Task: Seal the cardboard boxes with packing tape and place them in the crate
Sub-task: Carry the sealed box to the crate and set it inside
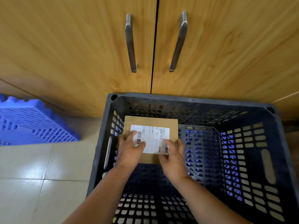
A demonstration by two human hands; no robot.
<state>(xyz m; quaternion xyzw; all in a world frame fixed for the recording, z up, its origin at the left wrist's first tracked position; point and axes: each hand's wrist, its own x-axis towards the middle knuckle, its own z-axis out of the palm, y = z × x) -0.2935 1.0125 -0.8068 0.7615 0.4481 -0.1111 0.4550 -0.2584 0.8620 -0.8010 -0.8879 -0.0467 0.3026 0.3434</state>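
Cardboard box (150, 121) observed inside the dark perforated plastic crate (186, 99), toward the crate's far left corner and close to its left wall. Whether the box rests on the crate bottom or is held above it cannot be determined. A white shipping label (152, 139) with barcodes covers most of the box's top face. Left hand (129, 148) grips the box's left side, thumb lying across the label's left barcode and fingers curled round the edge. Right hand (174, 156) grips the near right corner, thumb on the label beside the second barcode, fingers wrapped over the right edge. Both forearms reach in over the crate's near rim. The crate stands on a pale tiled floor (32, 175), its far rim close against a wooden cabinet (72, 46) with two closed doors. Each door carries a metal bar handle, left handle (130, 42) and right handle (179, 42). A blue slatted plastic pallet (32, 126) lies on the floor to the crate's left, well apart from it.
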